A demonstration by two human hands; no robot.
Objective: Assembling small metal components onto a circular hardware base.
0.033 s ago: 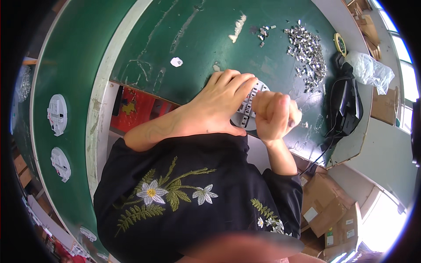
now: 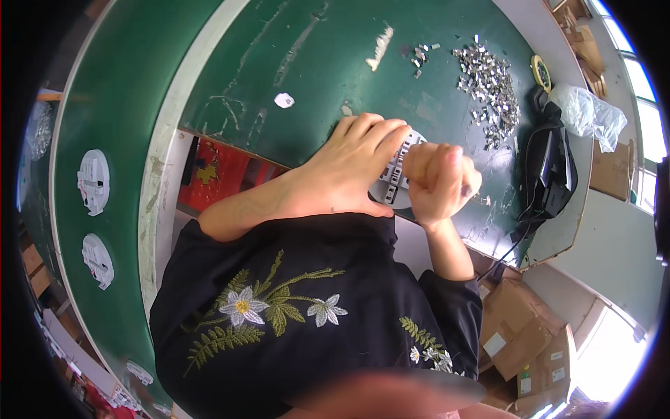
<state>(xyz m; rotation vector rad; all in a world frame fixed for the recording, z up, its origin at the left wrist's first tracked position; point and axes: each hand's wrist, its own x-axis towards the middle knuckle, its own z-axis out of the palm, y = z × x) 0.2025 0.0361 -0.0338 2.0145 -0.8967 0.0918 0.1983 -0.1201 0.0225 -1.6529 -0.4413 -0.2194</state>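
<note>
This looks like a workshop or small factory. Small metal pieces (image 2: 481,77) lie heaped loose on a scuffed green surface (image 2: 314,80), a roll of tape (image 2: 535,65) sits near its edge, and white round parts (image 2: 95,181) sit spaced along a long green strip (image 2: 125,105). Cardboard boxes (image 2: 516,318) stand crowded at the right, where bright windows (image 2: 636,80) also show.

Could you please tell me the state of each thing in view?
Left hand: bent around the round part
Right hand: curled into a fist; any contents hidden
Round part: partly covered by both hands
Metal pieces: loose, scattered
White discs: lying apart, at left
Plastic bag: crumpled
Black device: on or off, cannot tell
</note>
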